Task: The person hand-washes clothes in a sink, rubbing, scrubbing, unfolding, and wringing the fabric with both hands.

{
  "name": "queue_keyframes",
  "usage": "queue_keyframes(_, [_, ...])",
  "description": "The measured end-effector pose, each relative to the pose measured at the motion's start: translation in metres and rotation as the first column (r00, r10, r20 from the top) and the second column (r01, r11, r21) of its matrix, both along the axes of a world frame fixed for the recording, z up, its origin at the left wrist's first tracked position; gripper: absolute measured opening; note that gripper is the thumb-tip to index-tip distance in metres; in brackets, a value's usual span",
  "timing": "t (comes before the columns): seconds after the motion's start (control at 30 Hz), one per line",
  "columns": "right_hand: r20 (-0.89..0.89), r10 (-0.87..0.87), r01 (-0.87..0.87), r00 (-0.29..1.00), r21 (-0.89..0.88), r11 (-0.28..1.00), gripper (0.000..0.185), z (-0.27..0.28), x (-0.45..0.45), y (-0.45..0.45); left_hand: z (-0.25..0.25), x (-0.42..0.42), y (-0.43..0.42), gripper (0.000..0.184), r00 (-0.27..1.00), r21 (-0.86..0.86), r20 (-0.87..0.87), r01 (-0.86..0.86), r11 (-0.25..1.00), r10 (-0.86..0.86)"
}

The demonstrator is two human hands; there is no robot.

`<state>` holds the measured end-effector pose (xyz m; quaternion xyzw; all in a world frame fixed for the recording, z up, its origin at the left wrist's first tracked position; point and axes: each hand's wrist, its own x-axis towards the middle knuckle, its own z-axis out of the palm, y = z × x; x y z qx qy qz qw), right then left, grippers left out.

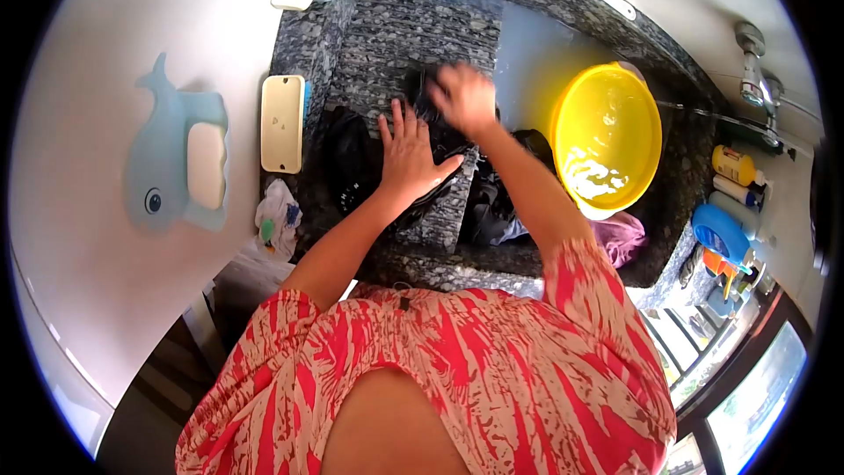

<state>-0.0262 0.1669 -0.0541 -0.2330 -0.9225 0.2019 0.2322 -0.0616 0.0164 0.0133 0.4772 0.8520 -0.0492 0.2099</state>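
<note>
A dark wet garment [347,154] with small white lettering lies bunched on the ridged stone washboard [413,31]. My left hand [411,154] presses flat on it, fingers spread and pointing away from me. Just beyond and to the right, my right hand [464,98] is curled over a dark fold of the same cloth. Motion smears its fingers, and the hand hides most of what is under it. More dark cloth [494,211] is heaped below my right forearm, along the washboard's right edge.
In the basin at right sits a yellow tub [607,141] of water, with a purple cloth [620,237] beside it. A cream brush [282,123] and crumpled light cloth [278,218] rest on the left ledge. Bottles [721,229] line the right ledge, below a tap [753,79].
</note>
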Motion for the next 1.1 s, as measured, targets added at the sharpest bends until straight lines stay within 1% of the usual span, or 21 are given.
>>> queue_keyframes(0.03, [0.079, -0.113, 0.116, 0.990, -0.030, 0.993, 0.028, -0.014, -0.031, 0.027, -0.013, 0.001, -0.005, 0.104, 0.999, 0.248, -0.028, -0.010, 0.969, 0.018])
queue_keyframes(0.07, [-0.064, -0.176, 0.178, 0.982, 0.028, 0.984, 0.030, -0.018, -0.053, 0.045, -0.014, 0.002, -0.005, 0.104, 0.999, 0.237, -0.028, -0.020, 0.971, 0.027])
queue_keyframes(0.1, [-0.034, -0.189, 0.192, 0.981, 0.092, 0.977, 0.030, -0.015, -0.063, 0.051, -0.016, 0.000, -0.003, 0.105, 0.999, 0.240, -0.033, -0.020, 0.971, 0.029])
queue_keyframes(0.2, [0.016, -0.260, 0.261, 0.965, -0.063, 0.963, 0.031, -0.004, -0.052, 0.035, -0.016, 0.005, -0.007, 0.100, 0.999, 0.247, -0.035, -0.030, 0.969, 0.039])
queue_keyframes(0.27, [0.042, -0.133, 0.139, 0.990, -0.352, 0.926, 0.033, 0.031, -0.011, -0.002, -0.019, 0.005, -0.006, 0.092, 0.999, 0.313, -0.051, 0.009, 0.950, 0.007])
queue_keyframes(0.37, [-0.152, 0.243, -0.269, 0.958, -0.179, 0.947, 0.029, 0.050, 0.051, -0.045, -0.047, 0.000, -0.019, 0.074, 0.987, 0.447, -0.141, 0.130, 0.885, -0.073])
queue_keyframes(0.4, [-0.165, 0.381, -0.396, 0.910, -0.070, 0.916, 0.028, 0.038, 0.057, -0.047, -0.043, 0.000, -0.018, 0.080, 0.986, 0.460, -0.153, 0.131, 0.878, -0.067])
queue_keyframes(0.47, [-0.017, 0.084, -0.085, 0.996, -0.037, 0.996, 0.028, 0.005, -0.005, -0.006, -0.007, -0.001, -0.002, 0.092, 1.000, 0.133, 0.009, -0.003, 0.991, 0.002])
queue_keyframes(0.5, [0.084, -0.108, 0.115, 0.991, -0.077, 0.990, 0.029, -0.004, -0.038, 0.020, -0.011, 0.001, -0.003, 0.101, 0.999, 0.228, -0.016, -0.028, 0.973, 0.033])
queue_keyframes(0.6, [-0.079, -0.259, 0.258, 0.963, -0.021, 0.966, 0.045, -0.026, -0.096, 0.068, -0.018, -0.002, -0.002, 0.104, 0.997, 0.247, -0.043, -0.054, 0.968, 0.067])
queue_keyframes(0.67, [-0.270, -0.306, 0.250, 0.913, -0.225, 0.942, 0.051, -0.029, -0.090, 0.081, -0.020, -0.001, -0.003, 0.103, 0.997, 0.250, -0.055, -0.046, 0.967, 0.061])
queue_keyframes(0.73, [-0.347, -0.419, 0.208, 0.839, -0.507, 0.836, 0.053, -0.020, -0.044, 0.099, -0.019, 0.000, -0.004, 0.102, 0.996, 0.255, -0.058, -0.045, 0.966, 0.062])
queue_keyframes(0.77, [-0.233, -0.588, 0.497, 0.775, -0.351, 0.794, 0.049, -0.050, -0.016, 0.107, -0.018, 0.000, -0.004, 0.102, 0.997, 0.259, -0.055, -0.046, 0.965, 0.062])
queue_keyframes(0.8, [-0.283, -0.750, 0.578, 0.597, -0.496, 0.648, 0.044, -0.096, 0.009, 0.114, -0.019, -0.001, -0.003, 0.102, 0.997, 0.266, -0.054, -0.043, 0.963, 0.060])
queue_keyframes(0.83, [-0.314, -0.807, 0.481, 0.499, -0.674, 0.560, 0.043, -0.169, 0.036, 0.123, -0.019, -0.002, -0.003, 0.101, 0.996, 0.273, -0.064, -0.036, 0.961, 0.056])
queue_keyframes(0.9, [-0.175, -0.850, 0.362, 0.497, -0.848, 0.386, 0.042, -0.196, 0.053, 0.117, -0.021, 0.000, -0.004, 0.100, 0.996, 0.284, -0.074, -0.029, 0.958, 0.052])
queue_keyframes(0.97, [0.106, -0.743, 0.407, 0.660, -0.883, 0.235, 0.040, -0.107, 0.049, 0.084, -0.021, -0.001, -0.004, 0.100, 0.997, 0.313, -0.057, -0.037, 0.949, 0.058])
queue_keyframes(1.0, [-0.048, -0.663, -0.130, 0.747, -0.989, -0.074, 0.039, -0.073, 0.054, 0.077, -0.022, -0.002, -0.005, 0.100, 0.997, 0.321, -0.047, -0.042, 0.946, 0.061])
queue_keyframes(1.03, [-0.207, -0.464, -0.335, 0.861, -0.918, -0.213, 0.039, -0.050, 0.056, 0.072, -0.023, -0.002, -0.005, 0.101, 0.997, 0.322, -0.054, -0.040, 0.946, 0.060])
queue_keyframes(1.07, [-0.400, -0.266, -0.477, 0.877, -0.788, -0.388, 0.038, -0.027, 0.056, 0.069, -0.024, 0.000, -0.006, 0.101, 0.997, 0.317, -0.054, -0.041, 0.947, 0.061])
queue_keyframes(1.1, [-0.320, 0.028, -0.300, 0.947, -0.913, -0.276, 0.039, 0.009, 0.054, 0.068, -0.025, 0.000, -0.006, 0.101, 0.996, 0.318, -0.059, -0.038, 0.947, 0.060])
